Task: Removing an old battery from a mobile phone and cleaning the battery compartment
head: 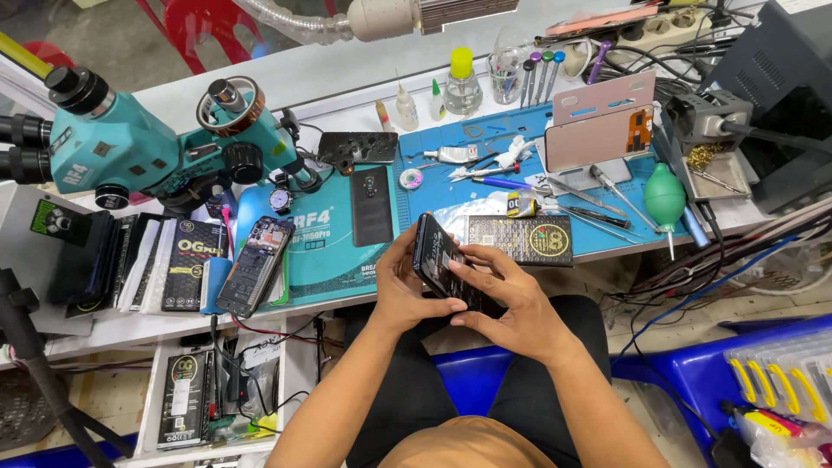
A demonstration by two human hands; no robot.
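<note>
A dark opened phone (436, 251), its insides showing, is held tilted over my lap, just in front of the bench edge. My left hand (400, 282) grips its left side from below. My right hand (505, 303) holds the near right end, thumb and fingers pressed on the phone's edge. Behind the hands a black flat box with a gold round emblem (524, 238) lies on the blue work mat (451, 186).
A teal microscope (130, 143) stands at the left. A second opened phone (254, 264) and a black phone back (372, 205) lie on the teal mat. Tweezers, screwdrivers, glue bottles, a green air blower (665, 196) and a soldering station (706, 117) crowd the bench. Cables hang at right.
</note>
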